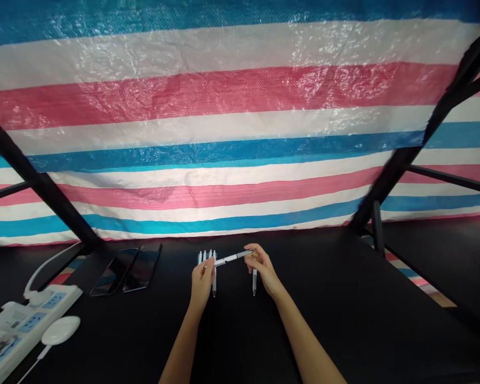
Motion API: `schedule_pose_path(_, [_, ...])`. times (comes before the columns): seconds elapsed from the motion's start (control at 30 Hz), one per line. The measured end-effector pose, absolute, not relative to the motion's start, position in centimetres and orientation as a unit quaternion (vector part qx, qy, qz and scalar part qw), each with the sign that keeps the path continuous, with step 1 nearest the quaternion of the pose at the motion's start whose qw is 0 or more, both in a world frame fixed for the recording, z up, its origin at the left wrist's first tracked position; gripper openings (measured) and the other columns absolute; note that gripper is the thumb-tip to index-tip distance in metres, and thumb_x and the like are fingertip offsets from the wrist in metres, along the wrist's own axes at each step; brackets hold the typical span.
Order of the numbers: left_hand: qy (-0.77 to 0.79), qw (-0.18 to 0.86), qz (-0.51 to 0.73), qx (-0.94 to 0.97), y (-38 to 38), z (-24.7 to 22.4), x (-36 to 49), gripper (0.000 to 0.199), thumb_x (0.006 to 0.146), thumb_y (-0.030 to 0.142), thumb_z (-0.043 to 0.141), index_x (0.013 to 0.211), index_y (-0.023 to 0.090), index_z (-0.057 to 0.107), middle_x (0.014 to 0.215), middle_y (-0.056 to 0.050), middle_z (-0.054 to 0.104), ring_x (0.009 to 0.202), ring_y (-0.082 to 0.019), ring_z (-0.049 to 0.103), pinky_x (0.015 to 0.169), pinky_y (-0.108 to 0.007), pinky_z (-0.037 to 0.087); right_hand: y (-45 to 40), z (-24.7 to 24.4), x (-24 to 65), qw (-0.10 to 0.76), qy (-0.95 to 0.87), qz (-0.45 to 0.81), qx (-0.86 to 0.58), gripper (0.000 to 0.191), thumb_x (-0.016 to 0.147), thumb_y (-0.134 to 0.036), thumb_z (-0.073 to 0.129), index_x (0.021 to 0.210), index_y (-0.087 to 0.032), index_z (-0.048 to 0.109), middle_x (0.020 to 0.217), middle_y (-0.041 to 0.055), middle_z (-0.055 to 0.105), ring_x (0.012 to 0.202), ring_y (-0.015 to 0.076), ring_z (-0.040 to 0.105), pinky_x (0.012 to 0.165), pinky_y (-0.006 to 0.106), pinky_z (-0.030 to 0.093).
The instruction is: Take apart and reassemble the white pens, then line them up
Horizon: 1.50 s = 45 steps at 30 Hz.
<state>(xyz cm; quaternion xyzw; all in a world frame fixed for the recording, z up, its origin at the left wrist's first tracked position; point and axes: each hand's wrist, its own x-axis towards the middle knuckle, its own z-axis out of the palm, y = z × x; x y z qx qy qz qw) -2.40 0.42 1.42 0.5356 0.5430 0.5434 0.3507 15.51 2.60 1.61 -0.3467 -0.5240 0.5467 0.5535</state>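
Observation:
Between my two hands a white pen with a grey grip (232, 257) is held just above the black table, tilted up toward the right. My left hand (202, 282) pinches its left end. The fingers of my right hand (263, 268) are closed round its grey tip end. Behind my left hand several similar pens (207, 255) lie side by side, partly hidden by the fingers; one pen's tip (214, 289) sticks out toward me. Another pen (255, 284) lies below my right hand, its tip toward me and its upper part covered by the hand.
Two dark phones (115, 272) (143, 268) lie left of the pens. A white power strip (32, 320) with plugs and a white round device on a cable (61, 330) occupy the left front. Black frame posts (396, 168) rise at both sides before a striped tarp (240, 154).

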Motion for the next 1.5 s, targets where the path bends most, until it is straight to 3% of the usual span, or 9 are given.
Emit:
schedule_pose_path(0.13, [0.53,0.369,0.524,0.555,0.3,1.3,-2.1,0.046,0.082,0.05,0.044,0.047,0.021,0.036,0.04,0.006,0.03,0.037,-0.007,0.03,0.04,-0.023,0.025,2.8,1.3,15.5,0.536,-0.511,0.545,-0.392,0.033,0.08,-0.05,0.05,0.084,-0.018,0.058,0.042,-0.0089,0.035,0.038,0.0081,0.032,0.042,0.021,0.029])
schedule_pose_path(0.23, [0.519,0.382,0.513,0.568,0.2,1.3,-1.7,0.045,0.081,0.051,0.045,0.048,0.021,0.036,0.041,0.006,0.03,0.037,-0.007,0.03,0.039,-0.022,0.024,3.2,0.9,15.4,0.54,-0.505,0.532,-0.412,0.032,0.078,-0.05,0.055,0.081,-0.018,0.059,0.04,-0.0117,0.025,0.037,0.007,0.024,0.041,0.021,0.029])
schedule_pose_path(0.5, [0.522,0.387,0.537,0.537,0.3,1.5,-2.2,0.046,0.081,0.052,0.045,0.049,0.02,0.038,0.041,0.006,0.03,0.038,-0.007,0.031,0.04,-0.022,0.026,2.8,1.5,16.3,0.566,-0.519,0.552,-0.326,0.041,0.067,-0.032,0.069,0.106,-0.024,0.059,0.081,-0.0017,0.053,0.056,0.0089,0.047,0.054,0.023,0.041])
schedule_pose_path(0.73, [0.524,0.378,0.529,0.55,0.2,1.3,-1.9,0.044,0.077,0.053,0.051,0.051,0.019,0.039,0.044,0.006,0.034,0.04,-0.007,0.032,0.041,-0.021,0.026,3.1,1.2,15.9,0.495,-0.564,0.518,-0.41,0.036,0.08,-0.05,0.054,0.09,-0.017,0.062,0.041,-0.0102,0.029,0.039,0.0076,0.028,0.041,0.021,0.024])
schedule_pose_path(0.97, [0.532,0.383,0.564,0.502,0.7,1.3,-2.4,0.046,0.076,0.053,0.052,0.048,0.019,0.039,0.04,0.006,0.032,0.037,-0.007,0.03,0.039,-0.021,0.026,2.8,1.2,16.4,0.49,-0.597,0.539,-0.336,0.049,0.069,-0.036,0.072,0.114,-0.023,0.057,0.073,-0.0029,0.057,0.056,0.0079,0.047,0.055,0.022,0.039])
schedule_pose_path(1.1, [0.532,0.383,0.564,0.503,0.7,1.3,-2.5,0.046,0.077,0.053,0.052,0.047,0.019,0.04,0.04,0.005,0.033,0.037,-0.007,0.032,0.04,-0.021,0.026,2.8,1.1,16.0,0.46,-0.591,0.569,-0.34,0.052,0.074,-0.045,0.066,0.119,-0.021,0.055,0.077,0.001,0.064,0.056,0.0092,0.05,0.057,0.025,0.043])
schedule_pose_path(1.23, [0.52,0.39,0.553,0.521,0.5,1.4,-2.2,0.046,0.076,0.052,0.052,0.047,0.019,0.039,0.04,0.006,0.032,0.037,-0.007,0.031,0.041,-0.022,0.025,3.2,0.4,15.6,0.465,-0.589,0.54,-0.382,0.05,0.084,-0.059,0.045,0.103,-0.016,0.062,0.059,0.0002,0.061,0.048,0.0107,0.049,0.05,0.024,0.04])
schedule_pose_path(1.33, [0.518,0.389,0.544,0.533,0.5,1.3,-2.1,0.047,0.078,0.052,0.051,0.046,0.02,0.037,0.04,0.005,0.032,0.038,-0.008,0.032,0.042,-0.022,0.026,3.6,0.0,15.7,0.477,-0.608,0.489,-0.404,0.048,0.084,-0.058,0.044,0.082,-0.015,0.066,0.043,-0.0044,0.048,0.041,0.0099,0.044,0.05,0.024,0.037])
schedule_pose_path(1.5, [0.527,0.376,0.539,0.539,0.6,1.2,-2.1,0.054,0.08,0.056,0.046,0.041,0.02,0.033,0.036,0.004,0.032,0.036,-0.007,0.032,0.04,-0.023,0.026,3.6,0.5,16.0,0.503,-0.612,0.471,-0.389,0.042,0.083,-0.054,0.049,0.084,-0.016,0.067,0.045,-0.0054,0.043,0.042,0.0094,0.038,0.047,0.023,0.031])
